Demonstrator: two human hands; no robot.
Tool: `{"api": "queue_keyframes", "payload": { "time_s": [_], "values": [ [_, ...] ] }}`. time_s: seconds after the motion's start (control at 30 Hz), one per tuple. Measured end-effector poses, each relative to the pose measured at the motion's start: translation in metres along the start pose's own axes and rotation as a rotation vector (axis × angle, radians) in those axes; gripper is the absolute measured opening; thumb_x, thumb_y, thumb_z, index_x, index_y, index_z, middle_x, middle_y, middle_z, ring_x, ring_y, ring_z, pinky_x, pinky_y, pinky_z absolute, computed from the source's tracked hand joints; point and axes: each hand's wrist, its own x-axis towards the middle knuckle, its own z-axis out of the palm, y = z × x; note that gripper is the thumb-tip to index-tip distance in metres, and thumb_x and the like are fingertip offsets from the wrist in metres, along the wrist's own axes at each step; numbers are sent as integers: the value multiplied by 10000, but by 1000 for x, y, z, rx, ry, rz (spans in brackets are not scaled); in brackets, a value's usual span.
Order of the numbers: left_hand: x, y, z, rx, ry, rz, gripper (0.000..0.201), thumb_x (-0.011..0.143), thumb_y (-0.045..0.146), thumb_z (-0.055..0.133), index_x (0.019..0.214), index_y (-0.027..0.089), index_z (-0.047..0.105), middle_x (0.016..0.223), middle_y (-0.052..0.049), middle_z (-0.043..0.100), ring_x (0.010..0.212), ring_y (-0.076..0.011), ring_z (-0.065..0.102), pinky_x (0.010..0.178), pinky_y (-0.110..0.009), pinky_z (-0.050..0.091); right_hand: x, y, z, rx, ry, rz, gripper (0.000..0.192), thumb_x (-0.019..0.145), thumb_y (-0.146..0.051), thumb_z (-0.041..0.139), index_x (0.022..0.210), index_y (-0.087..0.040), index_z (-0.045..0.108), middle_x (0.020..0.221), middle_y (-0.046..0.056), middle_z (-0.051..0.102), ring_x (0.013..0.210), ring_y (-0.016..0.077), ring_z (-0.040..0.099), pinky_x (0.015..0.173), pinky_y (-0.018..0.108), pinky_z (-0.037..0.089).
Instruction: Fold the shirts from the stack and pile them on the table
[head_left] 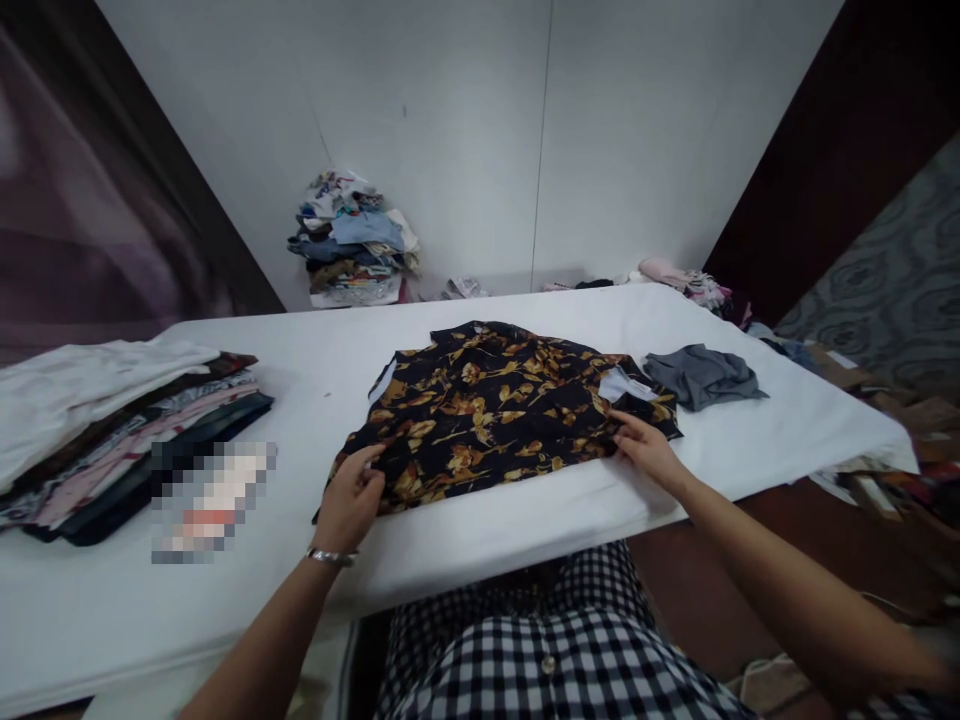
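A black shirt with a gold and brown floral print (480, 410) lies spread out on the white-covered table (517, 530), a pale lining showing at its right side. My left hand (351, 503) pinches the shirt near its front left corner; a silver bracelet circles that wrist. At the front right edge, the fingers of my right hand (645, 447) close on the fabric. Close by on the right, a crumpled grey cloth (705, 377) rests on the table.
A stack of folded clothes (105, 430) lies on the left, beside a pixelated patch. Behind the table a tall pile of clothes (356, 240) stands against the wall. More clothes (694, 283) are heaped past the far right edge, and boxes and clutter lie at the right.
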Motion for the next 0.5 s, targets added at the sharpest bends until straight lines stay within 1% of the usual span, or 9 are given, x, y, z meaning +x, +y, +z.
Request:
{"api": "queue_keyframes", "payload": {
  "time_s": [0.07, 0.1, 0.17, 0.23, 0.3, 0.33, 0.4, 0.47, 0.5],
  "values": [
    [-3, 5, 7, -141, -13, -204, 524, 750, 408, 557, 1234, 208, 550, 1261, -93, 593, 829, -191, 661, 678, -316, 564, 4, -12, -1, 238, 22, 173, 680, 819, -265, 582, 1451, -233, 332, 888, 41, 678, 600, 155, 658, 462, 227, 488],
    [-4, 7, 10, -183, -24, -267, 570, 732, 431, 592, 1252, 205, 531, 1267, -102, 588, 768, -177, 660, 645, -311, 560, 7, -16, -2, 325, 27, 234, 703, 833, -279, 586, 1467, -260, 285, 919, 45, 672, 605, 155, 666, 448, 219, 485],
    [-2, 11, 17, -213, -23, -300, 586, 691, 391, 654, 1236, 207, 540, 1241, -103, 601, 731, -162, 655, 676, -318, 556, 15, -20, -1, 420, 33, 309, 698, 856, -292, 589, 1469, -295, 256, 958, 51, 665, 588, 148, 667, 430, 209, 482],
    [5, 18, 20, -232, 1, -281, 535, 666, 285, 666, 1187, 203, 576, 1162, -87, 638, 794, -170, 660, 774, -329, 543, 26, -21, 0, 438, 48, 356, 667, 856, -237, 591, 1450, -286, 294, 951, 51, 666, 533, 124, 642, 403, 193, 465],
    [21, 33, 15, -282, 37, -236, 509, 668, 224, 649, 1173, 194, 591, 1106, -76, 659, 894, -181, 652, 848, -329, 520, 39, -24, 0, 449, 63, 377, 584, 847, -148, 562, 1398, -231, 388, 908, 52, 669, 484, 95, 604, 391, 174, 451],
    [31, 43, 9, -309, 76, -197, 509, 678, 222, 645, 1182, 191, 589, 1110, -74, 658, 926, -181, 643, 864, -324, 513, 45, -27, -1, 472, 77, 352, 537, 842, -115, 542, 1361, -206, 437, 884, 51, 670, 476, 84, 591, 397, 167, 454],
    [52, 68, -9, -340, 196, -70, 531, 708, 260, 645, 1229, 204, 561, 1162, -67, 636, 910, -163, 634, 846, -306, 517, 56, -36, -5, 557, 106, 219, 466, 838, -96, 521, 1294, -193, 504, 869, 40, 670, 513, 79, 601, 438, 160, 479],
    [69, 91, -30, -308, 315, 121, 554, 740, 288, 625, 1281, 227, 520, 1212, -61, 604, 860, -136, 625, 817, -285, 521, 63, -46, -10, 636, 127, 72, 426, 836, -121, 533, 1253, -210, 537, 886, 28, 670, 587, 92, 635, 483, 168, 509],
    [73, 98, -40, -270, 353, 222, 553, 755, 296, 611, 1295, 235, 508, 1244, -62, 581, 861, -129, 618, 816, -277, 518, 63, -49, -13, 653, 129, 32, 415, 833, -134, 541, 1240, -217, 546, 889, 25, 670, 615, 100, 648, 495, 175, 518]
  ]
}}
